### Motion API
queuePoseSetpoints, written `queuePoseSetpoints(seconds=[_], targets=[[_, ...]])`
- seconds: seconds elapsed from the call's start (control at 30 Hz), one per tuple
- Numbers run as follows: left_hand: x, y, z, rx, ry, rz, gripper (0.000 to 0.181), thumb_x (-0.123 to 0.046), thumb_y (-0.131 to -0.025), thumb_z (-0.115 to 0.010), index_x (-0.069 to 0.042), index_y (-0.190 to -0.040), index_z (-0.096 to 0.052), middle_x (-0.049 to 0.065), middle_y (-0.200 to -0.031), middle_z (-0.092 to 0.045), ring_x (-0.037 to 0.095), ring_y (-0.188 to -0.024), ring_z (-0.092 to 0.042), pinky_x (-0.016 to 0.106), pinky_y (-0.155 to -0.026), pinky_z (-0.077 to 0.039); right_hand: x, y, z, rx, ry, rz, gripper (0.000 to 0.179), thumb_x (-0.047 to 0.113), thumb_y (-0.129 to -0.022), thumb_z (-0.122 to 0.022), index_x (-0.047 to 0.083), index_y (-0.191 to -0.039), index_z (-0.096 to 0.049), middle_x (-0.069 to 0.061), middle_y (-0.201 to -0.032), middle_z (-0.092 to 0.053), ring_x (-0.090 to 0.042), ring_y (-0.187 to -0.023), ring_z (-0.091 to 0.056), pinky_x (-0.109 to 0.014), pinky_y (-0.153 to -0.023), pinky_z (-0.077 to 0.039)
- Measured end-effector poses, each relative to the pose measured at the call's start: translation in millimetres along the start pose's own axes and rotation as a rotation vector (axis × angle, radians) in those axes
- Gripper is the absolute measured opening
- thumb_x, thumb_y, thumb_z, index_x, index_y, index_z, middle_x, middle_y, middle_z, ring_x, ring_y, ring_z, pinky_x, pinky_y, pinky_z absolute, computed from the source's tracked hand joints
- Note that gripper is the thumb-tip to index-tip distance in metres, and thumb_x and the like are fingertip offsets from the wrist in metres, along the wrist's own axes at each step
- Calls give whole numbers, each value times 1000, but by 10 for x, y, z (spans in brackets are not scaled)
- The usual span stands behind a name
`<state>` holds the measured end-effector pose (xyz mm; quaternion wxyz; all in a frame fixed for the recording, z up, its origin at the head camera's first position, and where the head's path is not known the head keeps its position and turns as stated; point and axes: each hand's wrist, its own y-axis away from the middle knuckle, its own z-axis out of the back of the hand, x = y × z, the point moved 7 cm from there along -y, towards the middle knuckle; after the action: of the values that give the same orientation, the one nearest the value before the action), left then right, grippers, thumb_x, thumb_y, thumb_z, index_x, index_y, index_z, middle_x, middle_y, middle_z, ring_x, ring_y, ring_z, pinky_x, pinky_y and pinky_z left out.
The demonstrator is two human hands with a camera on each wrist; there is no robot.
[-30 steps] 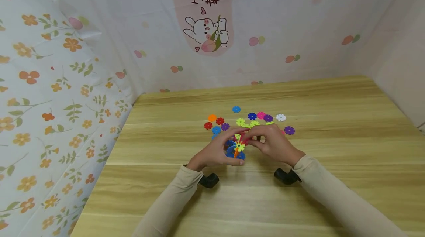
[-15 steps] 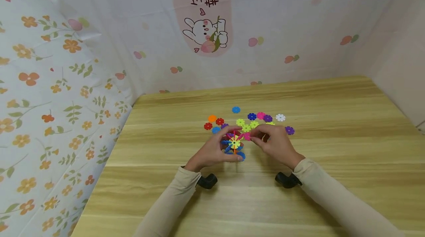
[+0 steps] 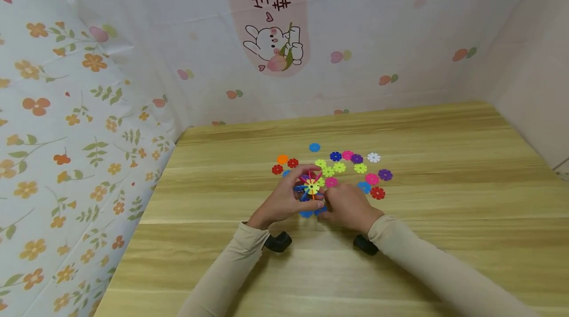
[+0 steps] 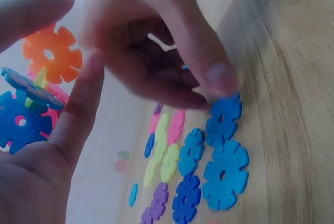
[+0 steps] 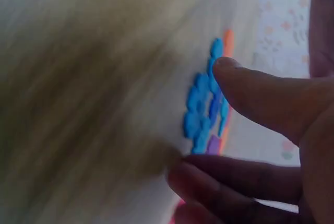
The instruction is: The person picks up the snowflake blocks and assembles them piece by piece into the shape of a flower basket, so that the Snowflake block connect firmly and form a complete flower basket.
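The disc assembly (image 3: 312,187), built of notched yellow, pink, blue and orange discs, is held above the table (image 3: 467,208) by the left hand (image 3: 282,201), thumb and fingers curled round it; this hold matches the frame half a second earlier. The right hand (image 3: 351,208) has moved down and toward the person, now beside the left hand, low over loose blue discs (image 4: 226,174); its thumb and fingers stand apart, and contact with a disc cannot be confirmed. The pink disc (image 3: 331,182), previously at its fingertips, lies on the table, apart from them. To the right, a red disc (image 3: 378,192) and a light blue disc (image 3: 364,187), earlier covered by that hand, are exposed. Behind the table hangs printed cloth (image 3: 355,20).
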<state>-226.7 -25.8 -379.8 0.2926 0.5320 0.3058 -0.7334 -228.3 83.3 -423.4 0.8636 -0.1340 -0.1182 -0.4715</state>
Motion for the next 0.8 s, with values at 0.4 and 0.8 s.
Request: queuePoseSetpoints(seconds=[0.4, 0.8], targets=[[3, 45, 117, -77, -61, 16, 62, -4, -80, -72, -10, -134, -41, 11, -134, -39, 34, -102, -53, 45, -84, -49, -144, -19, -77, 93, -139, -165, 26, 19, -73, -80, 12, -74, -55, 3, -65, -48, -15, -59, -45, -27, -50, -40], [59, 34, 72, -54, -58, 34, 62, -5, -83, -69, -11, -136, -38, 13, -134, -39, 36, -103, -53, 33, -81, -51, -273, 15, 131, -66, -563, -45, 12, -2, -81, -69, 8, -88, -66, 2, -81, -62, -12, -72, -58, -27, -63, -51]])
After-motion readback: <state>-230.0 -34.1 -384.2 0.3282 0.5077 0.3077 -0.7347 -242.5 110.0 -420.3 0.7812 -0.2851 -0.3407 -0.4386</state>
